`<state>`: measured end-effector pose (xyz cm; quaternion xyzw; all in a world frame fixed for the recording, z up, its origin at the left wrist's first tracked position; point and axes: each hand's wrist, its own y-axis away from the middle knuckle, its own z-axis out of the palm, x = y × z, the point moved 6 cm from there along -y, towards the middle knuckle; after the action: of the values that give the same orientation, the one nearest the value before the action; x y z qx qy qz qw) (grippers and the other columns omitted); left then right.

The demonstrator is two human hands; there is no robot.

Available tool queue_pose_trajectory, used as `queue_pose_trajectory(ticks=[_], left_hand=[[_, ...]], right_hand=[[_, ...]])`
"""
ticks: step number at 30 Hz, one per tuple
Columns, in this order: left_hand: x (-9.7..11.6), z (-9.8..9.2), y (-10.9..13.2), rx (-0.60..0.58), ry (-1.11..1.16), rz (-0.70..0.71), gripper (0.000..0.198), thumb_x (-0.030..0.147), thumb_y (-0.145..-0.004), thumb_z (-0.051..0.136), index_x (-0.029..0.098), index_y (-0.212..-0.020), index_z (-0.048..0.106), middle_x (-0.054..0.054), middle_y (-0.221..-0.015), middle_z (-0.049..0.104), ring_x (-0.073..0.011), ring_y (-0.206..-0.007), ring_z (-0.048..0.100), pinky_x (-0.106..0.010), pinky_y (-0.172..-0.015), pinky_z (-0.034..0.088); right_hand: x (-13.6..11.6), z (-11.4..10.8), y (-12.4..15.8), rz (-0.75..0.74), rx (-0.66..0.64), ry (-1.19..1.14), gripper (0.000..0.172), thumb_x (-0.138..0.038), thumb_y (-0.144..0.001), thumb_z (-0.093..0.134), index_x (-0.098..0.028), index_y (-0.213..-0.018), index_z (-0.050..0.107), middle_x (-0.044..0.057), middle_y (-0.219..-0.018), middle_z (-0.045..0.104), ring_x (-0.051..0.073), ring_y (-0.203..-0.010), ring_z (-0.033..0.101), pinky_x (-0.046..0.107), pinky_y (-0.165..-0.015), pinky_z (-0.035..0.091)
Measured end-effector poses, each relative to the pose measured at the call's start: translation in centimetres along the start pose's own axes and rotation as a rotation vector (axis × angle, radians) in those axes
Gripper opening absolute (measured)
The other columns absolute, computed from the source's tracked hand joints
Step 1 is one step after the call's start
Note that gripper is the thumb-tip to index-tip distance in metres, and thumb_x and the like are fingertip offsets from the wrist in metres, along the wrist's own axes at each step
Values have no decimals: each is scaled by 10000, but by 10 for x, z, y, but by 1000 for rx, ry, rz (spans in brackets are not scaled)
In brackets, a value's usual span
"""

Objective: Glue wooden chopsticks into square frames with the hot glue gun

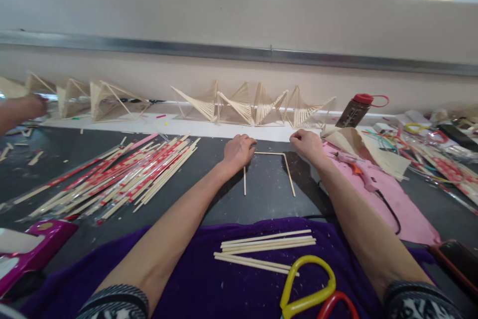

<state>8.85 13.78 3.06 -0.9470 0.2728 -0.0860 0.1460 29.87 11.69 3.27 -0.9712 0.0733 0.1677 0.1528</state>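
As the three-stick wooden frame (289, 174) lies on the dark tabletop (212, 135), crossbar (270, 154) running left-right, open end toward the purple cloth (194, 279), the left hand (239, 152) bunches over its far-left corner, grip unclear to me; the right hand (307, 145) curls narrow near the other.

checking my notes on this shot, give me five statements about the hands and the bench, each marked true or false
1. The left hand is at the far left corner of the frame of thin pale wooden sticks. True.
2. A stick closes the frame's near side. False: that side is open.
3. The pink glue gun with an orange trigger lies on a pink sheet. True.
4. The right hand grips the yellow loop handle. False: that handle lies over the purple cloth; the hand is near the frame's far right corner.
5. The dark bottle with a red cap is right of the twisted pale stick models. True.
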Motion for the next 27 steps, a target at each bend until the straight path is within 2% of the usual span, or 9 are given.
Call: queue_pose_trajectory(ticks=[2,5,10,13,17,20,23,27], left_hand=[[-2,-9,3,-21,13,-18,288,305,-853,438,242,-1039,648,-20,-1040,646,-176,-957,568,-271,-793,439],[-1,-21,18,-84,-16,6,274,314,-845,444,248,-1014,649,-13,-1005,654,-176,-899,596,-267,-725,445],[12,-27,63,-248,-68,124,211,291,-837,468,263,-918,661,-1,-915,659,-175,-843,607,-253,-630,427],[18,-28,88,-267,-60,162,225,277,-861,447,252,-942,655,-12,-925,643,-162,-818,603,-251,-624,432],[24,-27,104,-193,-39,234,268,245,-893,405,238,-1001,650,-31,-1005,633,-171,-911,562,-264,-681,453],[24,-26,110,-126,-13,296,264,208,-890,415,228,-999,655,-36,-1042,638,-178,-971,525,-283,-747,462],[20,-22,113,-114,18,315,261,170,-879,428,225,-995,656,-29,-1034,651,-172,-973,522,-280,-753,469],[13,-16,116,-107,50,313,281,173,-889,402,223,-1028,642,-24,-1043,656,-171,-975,530,-289,-761,474]], right_hand=[[2,-11,-1,-18,27,-47,278,-255,-776,420,-173,-841,677,45,-824,693,162,-801,618,230,-690,415],[0,-15,0,-55,19,-108,260,-256,-754,451,-165,-802,690,29,-764,687,138,-715,614,207,-633,405],[-14,-14,0,-110,-60,-149,213,-226,-709,501,-154,-729,701,21,-633,657,125,-601,577,207,-559,367],[-25,-17,6,-161,-116,-130,161,-206,-674,537,-157,-678,691,25,-608,645,132,-589,562,218,-537,341],[-33,-16,42,-246,-170,-56,174,-240,-726,521,-181,-751,683,22,-670,660,143,-640,578,226,-563,349],[-30,-10,82,-296,-143,-12,182,-258,-787,489,-195,-826,656,24,-788,656,144,-702,590,230,-599,374],[-24,-2,115,-337,-123,-34,223,-298,-825,479,-196,-958,627,42,-903,620,139,-728,588,235,-633,417],[-21,5,133,-437,-136,-62,314,-367,-828,505,-214,-1090,587,59,-1001,590,167,-848,585,270,-732,462]])
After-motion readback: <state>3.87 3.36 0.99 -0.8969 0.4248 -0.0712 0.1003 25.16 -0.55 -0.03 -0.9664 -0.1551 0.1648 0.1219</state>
